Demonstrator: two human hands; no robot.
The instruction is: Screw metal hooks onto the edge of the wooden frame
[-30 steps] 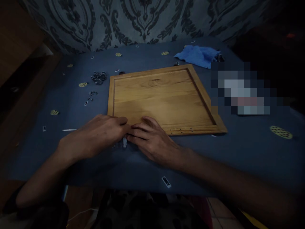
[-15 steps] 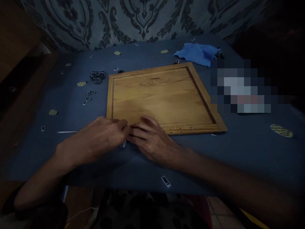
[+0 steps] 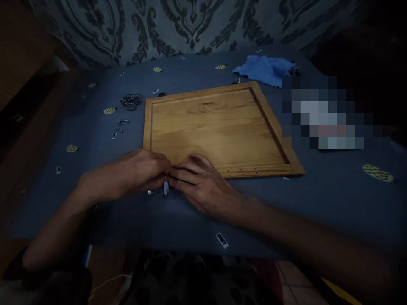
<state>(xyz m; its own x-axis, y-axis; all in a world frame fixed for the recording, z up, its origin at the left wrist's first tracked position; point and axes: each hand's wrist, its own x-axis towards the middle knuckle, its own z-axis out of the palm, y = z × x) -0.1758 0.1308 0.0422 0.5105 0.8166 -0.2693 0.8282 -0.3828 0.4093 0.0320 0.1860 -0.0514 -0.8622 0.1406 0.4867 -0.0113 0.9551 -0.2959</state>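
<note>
A wooden panel [image 3: 203, 123] with a raised frame lies flat on the blue cloth. At its near left edge my left hand [image 3: 130, 173] is closed, fingers bent down; what they grip is hidden. My right hand [image 3: 203, 186] rests over the same edge, its fingertips pinched together and meeting the left ones. Just below the fingertips a small metal fitting [image 3: 165, 188] sticks out at the panel's edge. A second bit of metal [image 3: 149, 192] shows under my left hand. Small dark screw holes [image 3: 242, 172] dot the near frame strip to the right.
Metal handles [image 3: 131, 101] lie heaped left of the panel, with several small screws [image 3: 122, 123] nearer. A crumpled blue cloth [image 3: 265, 70] lies at the back right. A blurred-out patch [image 3: 330, 116] covers something on the right. The patterned wall [image 3: 190, 25] stands behind.
My left hand has turned and lowered slightly at the panel's edge. The thin metal rod that stuck out to its left no longer shows. More of the metal fitting is visible. My right hand stays put.
</note>
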